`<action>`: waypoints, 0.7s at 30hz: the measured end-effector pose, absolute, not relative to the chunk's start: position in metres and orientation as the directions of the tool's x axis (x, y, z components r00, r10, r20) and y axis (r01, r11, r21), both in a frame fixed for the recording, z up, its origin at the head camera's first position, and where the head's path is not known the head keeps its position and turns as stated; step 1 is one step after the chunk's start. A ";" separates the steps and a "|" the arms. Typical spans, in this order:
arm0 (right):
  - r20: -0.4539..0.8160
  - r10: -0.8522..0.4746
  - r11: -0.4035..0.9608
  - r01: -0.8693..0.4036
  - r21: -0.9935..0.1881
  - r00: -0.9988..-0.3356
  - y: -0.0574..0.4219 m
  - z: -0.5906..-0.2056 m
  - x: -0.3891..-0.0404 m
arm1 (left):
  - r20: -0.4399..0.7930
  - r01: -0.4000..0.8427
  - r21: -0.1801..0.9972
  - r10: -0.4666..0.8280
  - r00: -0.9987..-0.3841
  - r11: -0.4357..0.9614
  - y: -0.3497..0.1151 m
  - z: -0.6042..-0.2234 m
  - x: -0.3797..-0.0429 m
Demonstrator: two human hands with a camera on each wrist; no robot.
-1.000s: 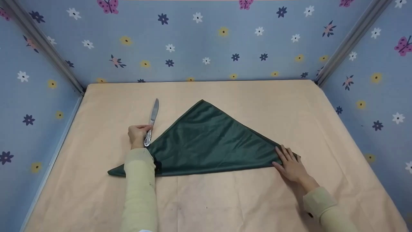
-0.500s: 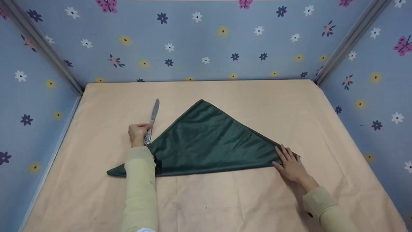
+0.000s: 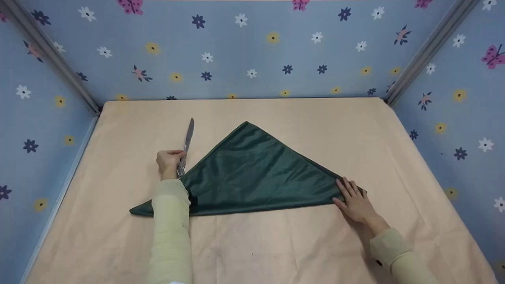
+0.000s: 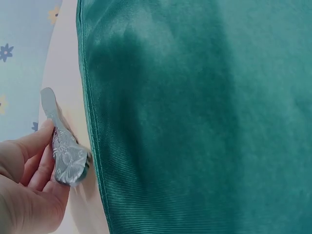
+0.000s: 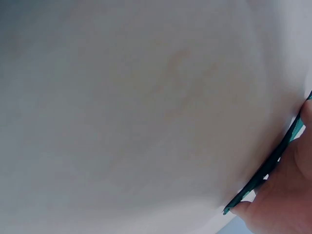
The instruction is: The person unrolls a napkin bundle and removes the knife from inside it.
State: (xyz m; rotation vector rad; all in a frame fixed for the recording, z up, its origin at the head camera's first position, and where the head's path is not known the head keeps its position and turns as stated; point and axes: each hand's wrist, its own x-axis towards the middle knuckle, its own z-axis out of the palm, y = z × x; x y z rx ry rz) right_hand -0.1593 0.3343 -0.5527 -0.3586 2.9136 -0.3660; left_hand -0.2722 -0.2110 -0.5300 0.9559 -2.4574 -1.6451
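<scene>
A dark green cloth napkin [image 3: 256, 173], folded into a triangle, lies with its peak toward the back wall. Beside its left edge my left hand [image 3: 169, 161] pinches a silver table knife [image 3: 189, 136] by the handle, blade pointing away. The left wrist view shows the knife's ornate handle [image 4: 69, 156] between thumb and fingers, just off the napkin's hem. My right hand [image 3: 357, 205] rests with fingers extended on the napkin's right corner. In the right wrist view only part of that hand [image 5: 287, 190] shows, against the napkin's edge [image 5: 265, 168]. The left sleeve hides some of the napkin's lower left.
A peach tablecloth [image 3: 252, 248] with light creases covers the table. Blue flowered walls [image 3: 300, 47] stand at the back and both sides, with grey posts [image 3: 430, 49] in the back corners.
The left hand and knife have shifted very slightly away from me, and the knife's blade looks darker. The right hand stays on the napkin's corner.
</scene>
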 end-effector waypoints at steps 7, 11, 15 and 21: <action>-0.141 -0.260 0.942 -0.219 -0.255 -0.955 0.334 -0.555 -0.159 | -0.222 -0.400 0.874 -0.506 -0.834 0.275 -0.210 -0.535 -0.270; -0.151 -0.263 0.940 -0.218 -0.261 -0.953 0.334 -0.554 -0.159 | -0.190 -0.391 0.874 -0.536 -0.823 0.289 -0.209 -0.537 -0.270; -0.141 -0.262 0.940 -0.219 -0.262 -0.955 0.333 -0.552 -0.159 | -0.172 -0.393 0.870 -0.563 -0.808 0.298 -0.208 -0.539 -0.270; -0.137 -0.260 0.940 -0.218 -0.263 -0.956 0.333 -0.551 -0.159 | -0.175 -0.409 0.862 -0.583 -0.794 0.298 -0.207 -0.538 -0.271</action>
